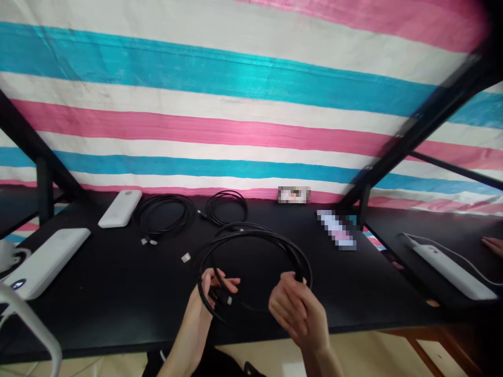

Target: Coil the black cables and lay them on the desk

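Note:
A large coiled black cable [251, 229] is held above the dark table, in the lower middle of the head view. My right hand [296, 306] is closed round the right side of the coil. On the left, my left hand [210, 288] curls its fingers around the cable's left part, some fingertips pointing right. A small light-tipped plug [229, 300] hangs just beside those fingers. Another whitish plug [186, 257] sticks out to the left of the coil, near the tabletop. Exactly how the left fingers grip is partly hidden by cable strands.
Two more coiled black cables [135, 217] [246, 209] lie at the back of the black table [129, 293]. White power banks [120, 208] [51, 262] are at left. Blurred-out items stand at back right. Striped sheeting rises behind, between dark metal braces. Another person's hand [493, 245] shows far right.

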Demonstrator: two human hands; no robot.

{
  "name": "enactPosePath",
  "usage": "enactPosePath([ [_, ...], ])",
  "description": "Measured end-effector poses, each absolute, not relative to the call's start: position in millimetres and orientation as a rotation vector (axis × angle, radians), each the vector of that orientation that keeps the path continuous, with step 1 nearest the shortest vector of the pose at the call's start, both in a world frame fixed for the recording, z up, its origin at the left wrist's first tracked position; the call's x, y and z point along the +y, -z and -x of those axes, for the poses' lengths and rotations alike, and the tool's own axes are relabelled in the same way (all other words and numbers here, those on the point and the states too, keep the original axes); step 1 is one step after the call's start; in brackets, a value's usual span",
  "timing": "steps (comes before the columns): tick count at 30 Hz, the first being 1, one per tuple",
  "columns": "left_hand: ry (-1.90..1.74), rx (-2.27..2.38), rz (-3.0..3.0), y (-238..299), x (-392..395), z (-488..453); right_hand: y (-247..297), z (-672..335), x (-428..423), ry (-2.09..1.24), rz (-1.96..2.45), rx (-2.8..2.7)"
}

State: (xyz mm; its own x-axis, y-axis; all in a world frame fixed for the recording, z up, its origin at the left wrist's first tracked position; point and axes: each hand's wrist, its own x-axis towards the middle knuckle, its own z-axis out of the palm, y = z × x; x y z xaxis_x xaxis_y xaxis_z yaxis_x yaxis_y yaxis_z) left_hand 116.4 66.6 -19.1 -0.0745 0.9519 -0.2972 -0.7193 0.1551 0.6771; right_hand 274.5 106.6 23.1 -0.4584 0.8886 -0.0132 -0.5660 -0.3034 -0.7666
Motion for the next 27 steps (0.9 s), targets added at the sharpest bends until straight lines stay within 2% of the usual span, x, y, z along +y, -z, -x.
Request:
enactPosePath([
  [7, -1.569, 0.755, -0.277, 9.3, 52.8, -116.6, -19.1, -278.3, 107.7, -1.960, 0.777, -0.757],
  [10, -1.564, 0.947, -0.284, 8.6, 45.3, -119.4, -21.0, -279.0, 105.0, -1.949, 0.818, -0.744],
  [14, -1.581, 1.198, -0.115, 10.2, 36.0, -119.9, -19.2, -281.6, 98.6, -1.868, 0.824, -1.038],
  [20, -1.264, 1.244, -0.290, 12.2, 25.2, -122.1, -24.5, -286.2, 89.7, -1.558, 1.051, -1.501],
  [24, -1.326, 1.220, -0.331, 12.0, 20.3, -114.3, -27.8, -284.4, 85.6, -1.559, 1.012, -1.554],
  [27, -1.362, 1.019, -0.376, 8.5, 21.4, -102.6, -26.1, -280.5, 84.8, -1.627, 0.937, -1.492],
])
